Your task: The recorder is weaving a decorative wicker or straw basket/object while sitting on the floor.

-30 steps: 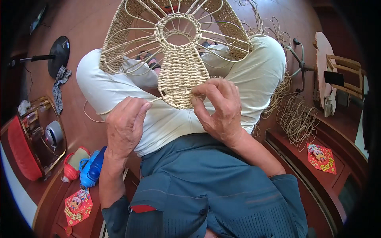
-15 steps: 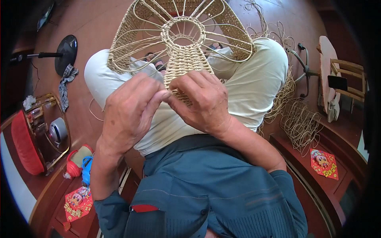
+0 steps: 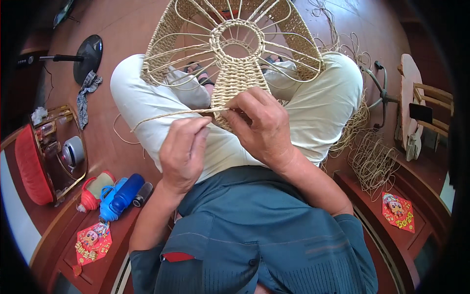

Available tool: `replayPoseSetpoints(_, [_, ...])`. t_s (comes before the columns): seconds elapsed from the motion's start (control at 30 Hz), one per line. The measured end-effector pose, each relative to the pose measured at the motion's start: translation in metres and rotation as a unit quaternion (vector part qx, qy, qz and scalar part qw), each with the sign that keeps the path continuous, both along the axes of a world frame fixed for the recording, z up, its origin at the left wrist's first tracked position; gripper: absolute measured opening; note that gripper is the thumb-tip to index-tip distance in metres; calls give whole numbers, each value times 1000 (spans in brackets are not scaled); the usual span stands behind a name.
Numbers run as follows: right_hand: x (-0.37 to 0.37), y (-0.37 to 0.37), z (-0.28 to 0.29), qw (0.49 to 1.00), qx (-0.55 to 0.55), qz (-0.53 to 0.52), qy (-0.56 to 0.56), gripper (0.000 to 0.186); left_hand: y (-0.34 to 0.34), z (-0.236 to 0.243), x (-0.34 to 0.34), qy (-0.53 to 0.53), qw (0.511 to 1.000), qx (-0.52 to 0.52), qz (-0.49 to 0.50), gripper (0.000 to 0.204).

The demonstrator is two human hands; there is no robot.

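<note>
A partly woven straw piece (image 3: pixel 235 73) rests on my lap: a woven ring with looped, spoke-like frame rods, a broad woven side band and a tapering woven panel nearest me. My right hand (image 3: pixel 259 130) pinches a straw cord (image 3: pixel 174 114) at the near part of that panel, partly covering it. From there the cord trails left across my light trousers. My left hand (image 3: pixel 183 152) is just below the cord, fingers curled and thumb pressed in; what they hold, if anything, is hidden.
Loose cord coils (image 3: pixel 369 161) lie at my right, near a wooden chair (image 3: pixel 431 100) and metal legged base (image 3: pixel 384 98). At my left are a black round stand (image 3: pixel 88 59), red-cushioned stool (image 3: pixel 34 164), bottles (image 3: pixel 127 191) and a cloth (image 3: pixel 85 98). Red paper decorations (image 3: pixel 396 210) lie on both sides.
My hands came together at the panel, then my left hand moved down and left, off the cord it held a second ago. The cord now trails across my left leg.
</note>
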State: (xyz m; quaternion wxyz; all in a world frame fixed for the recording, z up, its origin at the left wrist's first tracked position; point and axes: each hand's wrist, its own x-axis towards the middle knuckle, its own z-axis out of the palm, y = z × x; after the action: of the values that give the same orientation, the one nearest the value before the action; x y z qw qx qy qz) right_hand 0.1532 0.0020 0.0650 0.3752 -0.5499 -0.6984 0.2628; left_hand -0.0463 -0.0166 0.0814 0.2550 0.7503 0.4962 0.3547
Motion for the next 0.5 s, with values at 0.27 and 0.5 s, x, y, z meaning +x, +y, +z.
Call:
replayPoseSetpoints(0.27, [1,2,0,1000,-18,-3,16,15,5,-27,-3,95,991,72,-66,41])
replayPoseSetpoints(0.5, [1,-1,-4,997,-39,0,62,14,16,-11,-3,267,955,52,-122,33])
